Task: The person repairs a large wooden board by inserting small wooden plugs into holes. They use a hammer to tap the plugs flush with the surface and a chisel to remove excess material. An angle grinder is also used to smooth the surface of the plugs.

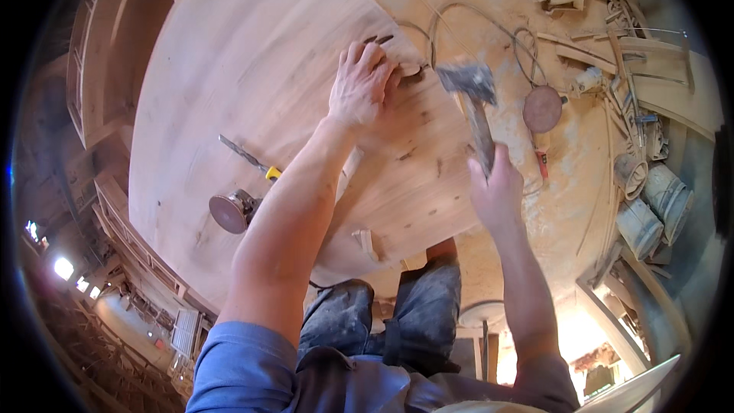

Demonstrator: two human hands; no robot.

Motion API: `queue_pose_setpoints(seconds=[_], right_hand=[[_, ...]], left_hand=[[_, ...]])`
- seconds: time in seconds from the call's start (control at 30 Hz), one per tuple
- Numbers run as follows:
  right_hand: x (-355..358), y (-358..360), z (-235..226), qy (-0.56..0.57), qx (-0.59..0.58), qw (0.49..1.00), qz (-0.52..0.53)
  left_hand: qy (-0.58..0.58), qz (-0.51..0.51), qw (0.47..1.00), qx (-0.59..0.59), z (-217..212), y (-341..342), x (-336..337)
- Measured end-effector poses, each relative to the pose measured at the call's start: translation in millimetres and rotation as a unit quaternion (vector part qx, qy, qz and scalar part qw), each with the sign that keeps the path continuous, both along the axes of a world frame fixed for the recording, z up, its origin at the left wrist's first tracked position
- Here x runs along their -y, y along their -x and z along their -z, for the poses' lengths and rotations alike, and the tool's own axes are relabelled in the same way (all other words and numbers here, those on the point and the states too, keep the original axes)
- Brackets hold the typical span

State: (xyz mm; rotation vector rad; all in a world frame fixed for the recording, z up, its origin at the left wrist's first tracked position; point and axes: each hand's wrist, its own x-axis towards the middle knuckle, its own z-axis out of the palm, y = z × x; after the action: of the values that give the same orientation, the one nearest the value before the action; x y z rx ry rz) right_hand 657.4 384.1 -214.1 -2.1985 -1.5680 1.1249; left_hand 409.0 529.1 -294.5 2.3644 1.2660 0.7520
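Observation:
A large pale wooden panel [229,53] lies in front of me. Near its far right edge, my left hand [361,86] rests with curled fingers on something I cannot make out. A slim dark piece [379,39] shows just past the fingertips, and a small dark patch [414,70] marks the wood at the edge. My right hand [498,190] is closed around the wooden handle of a hatchet [472,82]. Its dark, wedge-shaped head is raised right of my left hand, slightly blurred and apart from the panel.
On the panel are a disc sander [233,211], a metal bit with a yellow collar [254,159] and a wood offcut [366,244]. Another disc sander [543,109] and a cable [489,21] lie on the dusty floor. Buckets [639,227] and scrap wood stand right.

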Motion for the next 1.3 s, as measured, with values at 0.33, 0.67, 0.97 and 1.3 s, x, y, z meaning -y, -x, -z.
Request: queue_pose_setpoints(seconds=[0.33, 0.67, 0.97, 1.3], right_hand=[[-43, 16, -7, 0.072, 0.067, 0.988, -0.119], [-37, 23, -7, 0.079, 0.025, 0.994, -0.065], [-36, 28, -5, 0.107, 0.059, 0.99, -0.071], [-33, 34, 1, 0.089, 0.063, 0.991, -0.074]], left_hand=[[0.015, -0.004, 1.0, -0.005, 5, 9, 1], [0.01, -0.01, 1.0, 0.016, 3, 7, 2], [0.05, -0.002, 0.999, 0.02, 1, 9, 4], [0.046, -0.165, 0.982, 0.079, 11, 11, 3]])
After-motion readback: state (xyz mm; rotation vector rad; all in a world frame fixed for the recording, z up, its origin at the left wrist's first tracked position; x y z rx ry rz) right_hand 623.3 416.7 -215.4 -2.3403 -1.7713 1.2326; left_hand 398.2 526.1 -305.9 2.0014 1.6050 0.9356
